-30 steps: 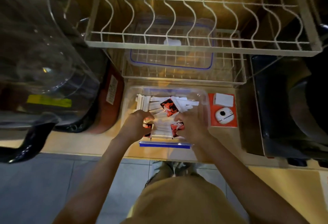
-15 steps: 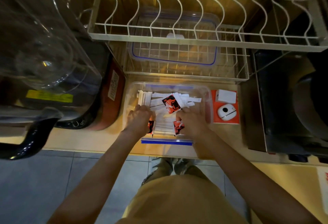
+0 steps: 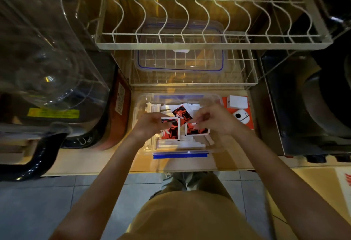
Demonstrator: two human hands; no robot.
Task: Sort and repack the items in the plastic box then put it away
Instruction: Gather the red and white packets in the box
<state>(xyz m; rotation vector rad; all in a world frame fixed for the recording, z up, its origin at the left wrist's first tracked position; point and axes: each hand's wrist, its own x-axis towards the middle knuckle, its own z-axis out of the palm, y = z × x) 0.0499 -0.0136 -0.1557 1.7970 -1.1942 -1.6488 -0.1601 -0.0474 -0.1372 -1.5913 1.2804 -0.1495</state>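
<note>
Clear plastic box (image 3: 214,144), rounded at its corners with a blue clip at the near rim, is sitting on the pale bench (image 3: 91,160). Glossy red-and-black packets (image 3: 171,130) are being pinched over it by the left hand (image 3: 152,125) and right hand (image 3: 218,121); white paper strips (image 3: 182,144) are lying inside.

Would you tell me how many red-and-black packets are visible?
3: one in the left hand at, one in the right hand at, one behind. More may be hidden.

Both hands' grips, left hand (image 3: 152,125) and right hand (image 3: 218,121), on red packets (image 3: 171,131) over plastic box (image 3: 144,99).
</note>
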